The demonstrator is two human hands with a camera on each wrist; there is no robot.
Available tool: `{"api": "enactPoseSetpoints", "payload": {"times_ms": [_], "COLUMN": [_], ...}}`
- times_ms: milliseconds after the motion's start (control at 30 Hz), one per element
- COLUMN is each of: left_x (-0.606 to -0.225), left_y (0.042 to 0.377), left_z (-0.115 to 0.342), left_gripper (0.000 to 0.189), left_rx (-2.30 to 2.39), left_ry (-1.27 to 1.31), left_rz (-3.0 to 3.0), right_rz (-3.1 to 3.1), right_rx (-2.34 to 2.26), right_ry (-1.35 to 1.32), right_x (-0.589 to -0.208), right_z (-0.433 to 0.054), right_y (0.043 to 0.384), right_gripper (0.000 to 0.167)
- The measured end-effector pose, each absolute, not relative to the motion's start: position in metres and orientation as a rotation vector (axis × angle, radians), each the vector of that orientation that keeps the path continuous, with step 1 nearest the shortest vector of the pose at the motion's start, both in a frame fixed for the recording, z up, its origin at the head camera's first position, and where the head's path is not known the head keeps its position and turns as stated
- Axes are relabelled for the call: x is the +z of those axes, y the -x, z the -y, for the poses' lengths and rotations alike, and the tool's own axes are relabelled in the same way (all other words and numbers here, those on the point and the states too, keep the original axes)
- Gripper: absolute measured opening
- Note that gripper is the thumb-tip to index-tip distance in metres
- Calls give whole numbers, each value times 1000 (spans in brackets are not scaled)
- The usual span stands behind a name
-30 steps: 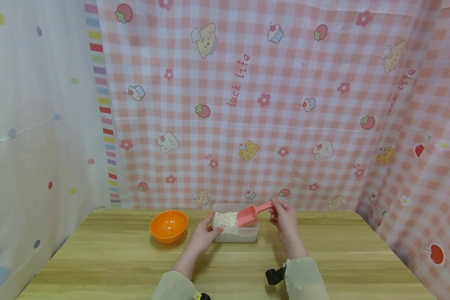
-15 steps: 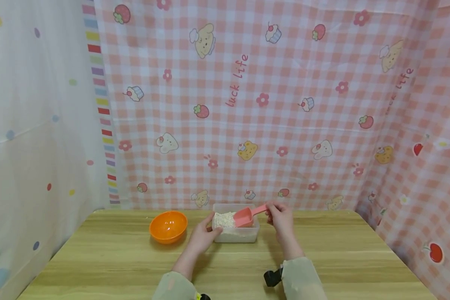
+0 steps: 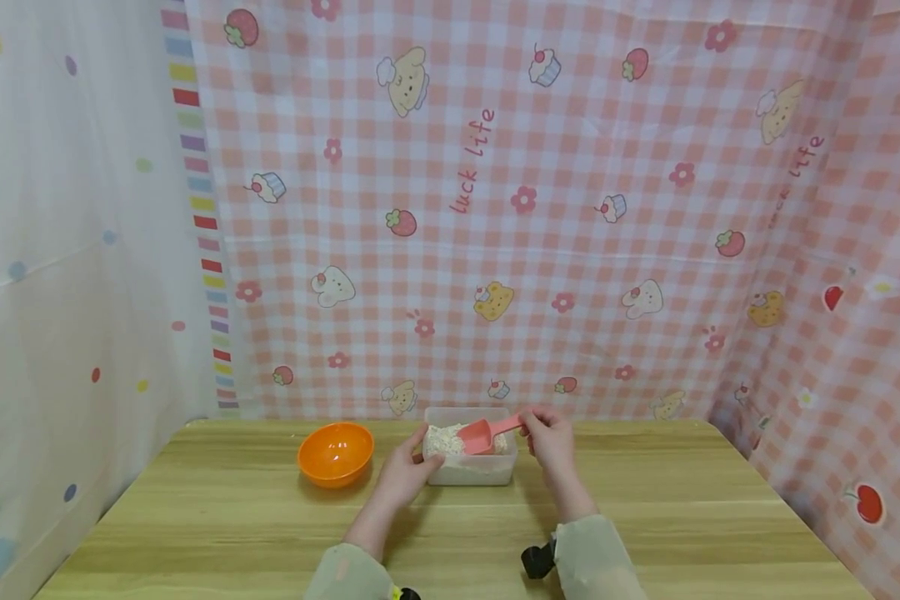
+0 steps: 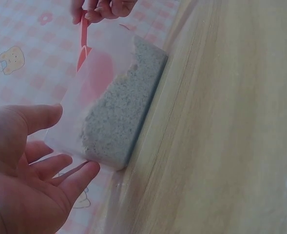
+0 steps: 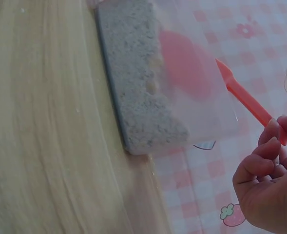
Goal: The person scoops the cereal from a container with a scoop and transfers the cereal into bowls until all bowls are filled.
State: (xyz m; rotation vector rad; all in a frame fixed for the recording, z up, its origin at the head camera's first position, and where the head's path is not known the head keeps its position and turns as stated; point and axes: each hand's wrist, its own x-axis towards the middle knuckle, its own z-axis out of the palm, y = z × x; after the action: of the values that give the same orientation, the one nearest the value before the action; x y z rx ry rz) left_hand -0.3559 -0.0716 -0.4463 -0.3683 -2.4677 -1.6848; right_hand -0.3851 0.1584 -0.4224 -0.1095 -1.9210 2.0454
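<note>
Wooden table [image 3: 682, 517] below — right grip [image 3: 552, 443] pinches pink scoop [image 3: 477, 437].

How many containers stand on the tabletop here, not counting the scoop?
2: the orange bowl, left of the left hand, and the translucent box, between that hand and the right hand. No others show.

Pink scoop [image 3: 477, 437], whitish tub [image 3: 470, 476], orng bowl [image 3: 336, 454], pink/wht chk'd cloth [image 3: 435, 275]
</note>
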Motion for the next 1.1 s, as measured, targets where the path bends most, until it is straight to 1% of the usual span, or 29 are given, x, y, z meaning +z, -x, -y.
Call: {"api": "enactPoseSetpoints", "payload": {"times_ms": [233, 700, 1100], "left_x": [-448, -448, -447], "left_y": [358, 361, 359], "left_z": [72, 69, 70], "left_gripper": [62, 61, 61], "left_rx": [-1722, -1735, -1743], "left_ry": [312, 276, 275], "left_rz": [2503, 2514, 2504], "right_rz": [2020, 2263, 2288], "right_rx": [1987, 1737, 1793], "right_ry": [104, 2, 8], "right_x": [-427, -432, -432], "right_z": [-149, -144, -145], "right_y": [384, 384, 384], "right_gripper": [11, 15, 23]}}
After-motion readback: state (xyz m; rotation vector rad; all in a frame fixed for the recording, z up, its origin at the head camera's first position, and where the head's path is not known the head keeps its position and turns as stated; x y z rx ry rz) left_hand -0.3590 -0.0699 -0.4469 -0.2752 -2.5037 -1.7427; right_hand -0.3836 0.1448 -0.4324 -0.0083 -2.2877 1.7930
